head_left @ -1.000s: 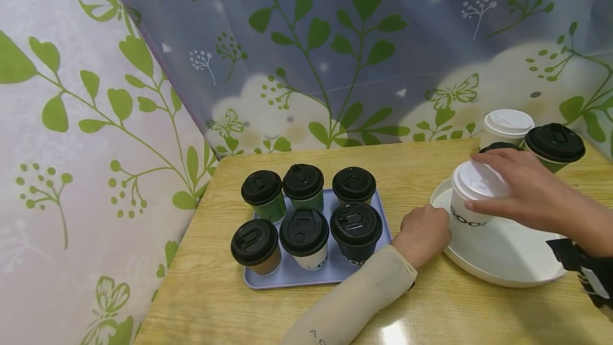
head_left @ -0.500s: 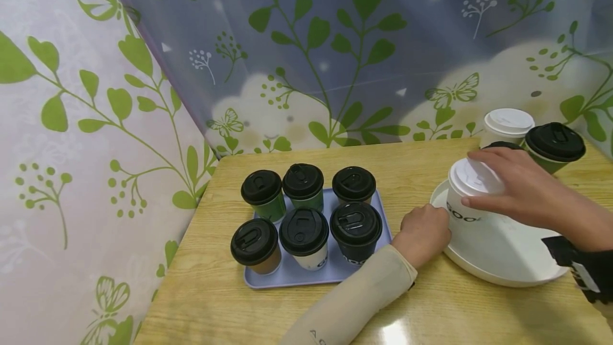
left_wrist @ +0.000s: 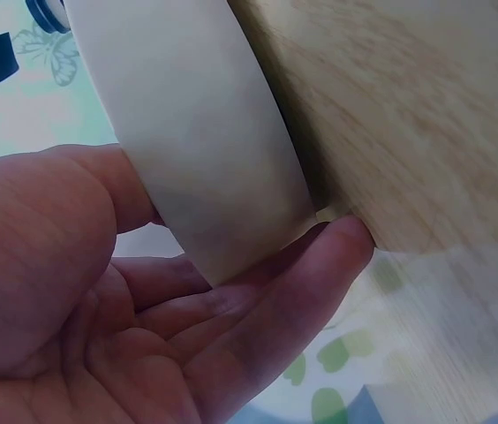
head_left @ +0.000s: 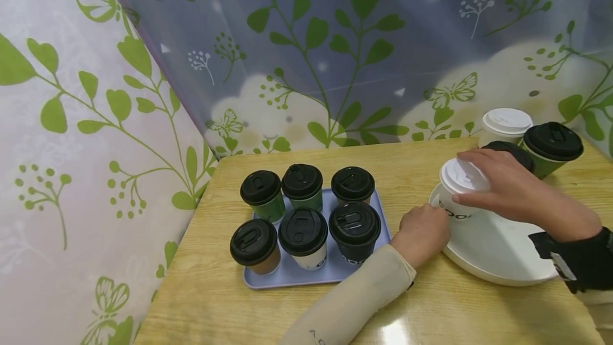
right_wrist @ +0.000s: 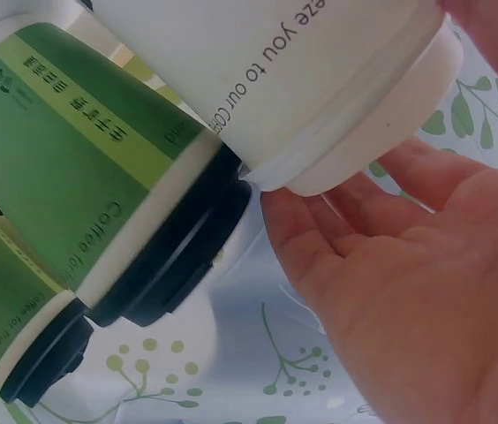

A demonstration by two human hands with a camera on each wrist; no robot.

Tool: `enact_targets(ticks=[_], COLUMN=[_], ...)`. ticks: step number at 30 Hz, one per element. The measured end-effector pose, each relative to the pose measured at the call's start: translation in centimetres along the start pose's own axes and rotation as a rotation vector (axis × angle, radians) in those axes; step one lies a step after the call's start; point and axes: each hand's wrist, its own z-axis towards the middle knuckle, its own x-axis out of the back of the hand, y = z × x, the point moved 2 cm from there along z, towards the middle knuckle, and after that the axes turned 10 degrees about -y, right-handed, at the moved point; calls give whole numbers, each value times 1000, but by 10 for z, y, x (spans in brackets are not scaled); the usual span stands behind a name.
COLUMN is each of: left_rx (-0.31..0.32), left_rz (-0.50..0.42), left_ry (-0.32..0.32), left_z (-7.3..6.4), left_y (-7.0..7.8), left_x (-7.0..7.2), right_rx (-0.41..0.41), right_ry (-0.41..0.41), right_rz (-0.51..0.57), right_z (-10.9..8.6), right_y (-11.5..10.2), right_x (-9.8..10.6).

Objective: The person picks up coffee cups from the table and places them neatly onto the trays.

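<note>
- One white-lidded paper cup (head_left: 452,188): gripping it by the lid with the right hand (head_left: 507,188), curving thumb and fingers closely round the white plastic.
- Holding that cup nearly upright at the left part of the round white tray (head_left: 507,252), just beside the left hand (head_left: 423,233); being unable to tell its base's contact with the tray floor, hidden from view.
- Pinching the tray's left rim with the left hand, setting the thumb on one side and the fingers on the other.
- Seeing, behind the right hand, a partly hidden black-lidded cup (head_left: 512,153), a green coffee cup (head_left: 546,158) with a black lid, and a second white-lidded cup (head_left: 506,124).
- Seeing, well to the left, a lavender rectangular tray (head_left: 287,277) bearing six black-lidded cups (head_left: 303,233) in two rows of three, showing brown, white and black bodies along the front.
- Wearing a beige sleeve (head_left: 354,297) on the left forearm and a black wristband (head_left: 584,260) on the right.
- Working at a wood-grain table (head_left: 191,292) before a leaf-patterned backdrop (head_left: 306,68).
</note>
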Motion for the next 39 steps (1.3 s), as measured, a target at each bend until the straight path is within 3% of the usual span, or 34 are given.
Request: enact_targets(ticks=[16, 39], left_rx=[-8, -6], left_rz=[15, -3], left_ry=[18, 5], left_z=[-1, -2], left_y=[-1, 0], left_x=[2, 2], right_rx=[58, 15], right_ry=[34, 20], right_rz=[-3, -17], right_z=[6, 10], right_y=[-4, -4], right_x=[-7, -9])
